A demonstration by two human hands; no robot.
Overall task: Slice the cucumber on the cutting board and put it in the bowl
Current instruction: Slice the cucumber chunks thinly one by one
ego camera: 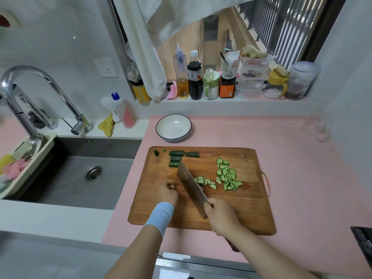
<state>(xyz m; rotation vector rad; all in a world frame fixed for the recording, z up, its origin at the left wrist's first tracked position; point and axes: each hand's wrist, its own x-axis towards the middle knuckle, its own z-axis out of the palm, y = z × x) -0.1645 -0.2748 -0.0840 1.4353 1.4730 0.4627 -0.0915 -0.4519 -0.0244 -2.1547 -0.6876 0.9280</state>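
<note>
Now our right hand (220, 215) wraps its fingers round the knife (191, 185) to chop. Our left hand (168, 191) curls its fingers beside it, tips tucked safe; what they hold is hidden. Cucumber slices (227, 177) and chunks (176, 158) lie on the cutting board (237, 214), the bowl (157, 128) waiting behind.

Single head-worn view, facing forward and down, close above cutting board (241, 208)
</note>
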